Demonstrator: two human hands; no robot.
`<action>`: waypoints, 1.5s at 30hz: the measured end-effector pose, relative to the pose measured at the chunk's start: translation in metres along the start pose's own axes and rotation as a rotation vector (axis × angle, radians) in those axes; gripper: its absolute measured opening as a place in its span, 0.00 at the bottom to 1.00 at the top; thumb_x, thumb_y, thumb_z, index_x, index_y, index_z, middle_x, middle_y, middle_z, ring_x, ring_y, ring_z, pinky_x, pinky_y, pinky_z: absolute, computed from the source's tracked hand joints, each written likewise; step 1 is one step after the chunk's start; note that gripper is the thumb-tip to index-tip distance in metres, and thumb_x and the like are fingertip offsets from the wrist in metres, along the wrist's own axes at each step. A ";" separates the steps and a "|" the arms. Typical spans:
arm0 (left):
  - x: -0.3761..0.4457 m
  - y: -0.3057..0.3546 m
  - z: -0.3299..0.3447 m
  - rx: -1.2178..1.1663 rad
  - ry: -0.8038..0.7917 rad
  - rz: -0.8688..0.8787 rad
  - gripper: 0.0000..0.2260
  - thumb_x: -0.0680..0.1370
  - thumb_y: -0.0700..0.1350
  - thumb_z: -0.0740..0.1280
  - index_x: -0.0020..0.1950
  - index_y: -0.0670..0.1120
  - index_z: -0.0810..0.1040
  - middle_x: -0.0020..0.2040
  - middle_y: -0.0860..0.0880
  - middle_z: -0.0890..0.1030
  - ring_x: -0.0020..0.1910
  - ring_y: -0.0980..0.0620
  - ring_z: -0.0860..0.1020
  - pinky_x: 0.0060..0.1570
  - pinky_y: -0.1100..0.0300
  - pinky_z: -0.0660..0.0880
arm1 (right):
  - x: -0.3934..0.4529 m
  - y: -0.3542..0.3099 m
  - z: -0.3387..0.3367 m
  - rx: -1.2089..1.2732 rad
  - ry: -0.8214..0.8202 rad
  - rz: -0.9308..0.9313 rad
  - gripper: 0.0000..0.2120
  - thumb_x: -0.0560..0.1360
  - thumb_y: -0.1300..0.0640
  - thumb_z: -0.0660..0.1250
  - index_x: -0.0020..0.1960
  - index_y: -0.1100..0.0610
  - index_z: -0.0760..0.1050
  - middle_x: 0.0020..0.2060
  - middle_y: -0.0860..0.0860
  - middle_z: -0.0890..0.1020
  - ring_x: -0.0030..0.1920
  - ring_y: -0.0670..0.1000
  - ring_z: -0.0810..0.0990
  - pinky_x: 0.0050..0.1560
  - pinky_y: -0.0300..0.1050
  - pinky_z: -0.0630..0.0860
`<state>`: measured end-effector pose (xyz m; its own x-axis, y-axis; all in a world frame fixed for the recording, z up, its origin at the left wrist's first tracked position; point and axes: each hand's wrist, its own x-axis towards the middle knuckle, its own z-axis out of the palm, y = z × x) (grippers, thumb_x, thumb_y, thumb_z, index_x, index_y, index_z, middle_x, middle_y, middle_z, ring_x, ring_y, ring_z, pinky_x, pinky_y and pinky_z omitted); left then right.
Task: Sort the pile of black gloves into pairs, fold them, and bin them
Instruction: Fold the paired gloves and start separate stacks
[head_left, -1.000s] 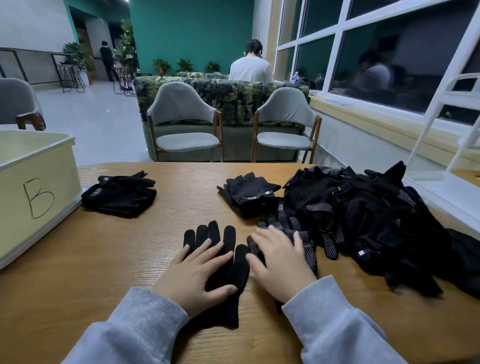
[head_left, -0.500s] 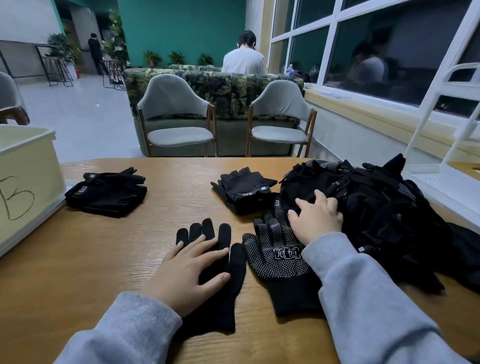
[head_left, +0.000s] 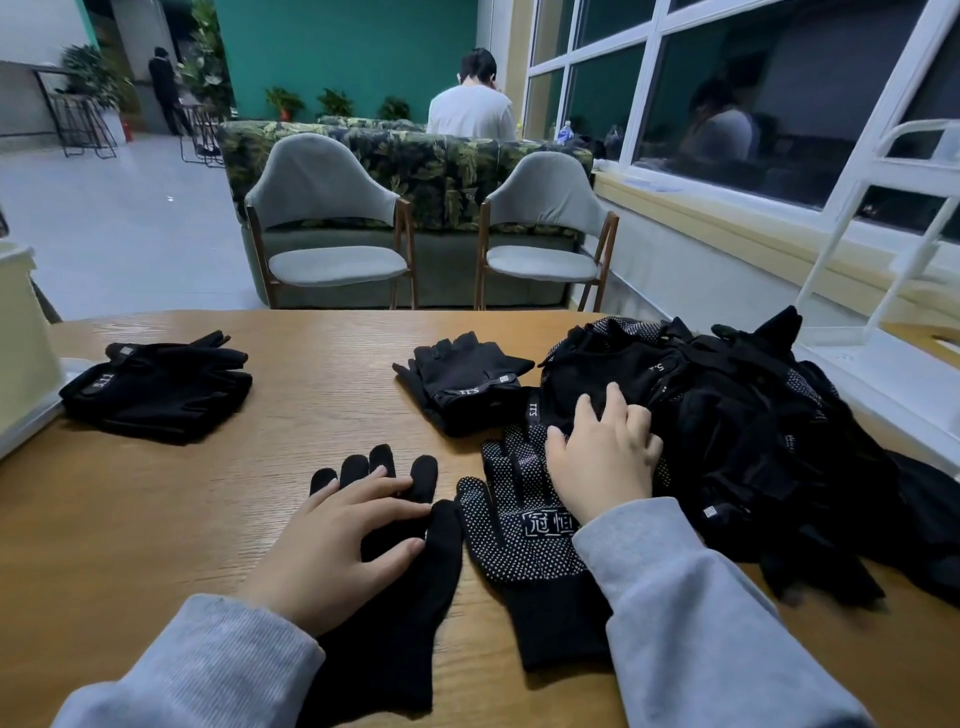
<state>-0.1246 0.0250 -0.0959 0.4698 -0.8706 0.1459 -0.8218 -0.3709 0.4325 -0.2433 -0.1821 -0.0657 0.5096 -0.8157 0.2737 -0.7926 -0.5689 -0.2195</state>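
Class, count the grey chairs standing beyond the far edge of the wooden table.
2. The left chair and the right chair stand side by side before the leaf-print sofa. Others may lie outside the view.

Left hand (head_left: 332, 540) lies flat on a plain glove (head_left: 400, 582); right hand (head_left: 605, 457) reaches into the glove pile (head_left: 737, 431).

Two gloves (head_left: 410, 566) lie lower centre on the table (head_left: 156, 519); the pile (head_left: 737, 431) sits right (folded pairs (head_left: 161, 387) upper left).

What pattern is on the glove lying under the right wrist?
Small white dots on black, on the dotted glove; the head view shows it.
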 end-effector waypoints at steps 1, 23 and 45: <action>0.001 0.000 -0.001 -0.001 -0.003 0.001 0.19 0.63 0.72 0.46 0.51 0.75 0.64 0.62 0.75 0.57 0.67 0.73 0.49 0.67 0.68 0.42 | 0.001 -0.001 0.000 0.009 0.006 0.012 0.28 0.79 0.44 0.55 0.74 0.55 0.57 0.75 0.53 0.53 0.70 0.55 0.56 0.67 0.53 0.57; 0.022 0.010 -0.002 -0.221 0.122 0.090 0.12 0.68 0.66 0.56 0.49 0.75 0.74 0.61 0.68 0.72 0.62 0.70 0.68 0.62 0.70 0.63 | 0.001 0.006 -0.002 0.107 0.056 -0.032 0.30 0.80 0.43 0.49 0.76 0.57 0.51 0.76 0.49 0.51 0.72 0.50 0.51 0.68 0.52 0.52; 0.133 0.106 0.000 -0.695 0.136 0.133 0.18 0.80 0.38 0.60 0.64 0.59 0.72 0.57 0.51 0.80 0.53 0.55 0.76 0.58 0.54 0.73 | 0.001 0.002 0.010 0.538 0.383 -0.362 0.24 0.75 0.53 0.51 0.65 0.61 0.73 0.65 0.53 0.74 0.64 0.46 0.65 0.58 0.42 0.58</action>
<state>-0.1497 -0.1303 -0.0309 0.4532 -0.8294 0.3267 -0.5008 0.0664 0.8630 -0.2409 -0.1852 -0.0749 0.4772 -0.5303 0.7008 -0.2748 -0.8475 -0.4541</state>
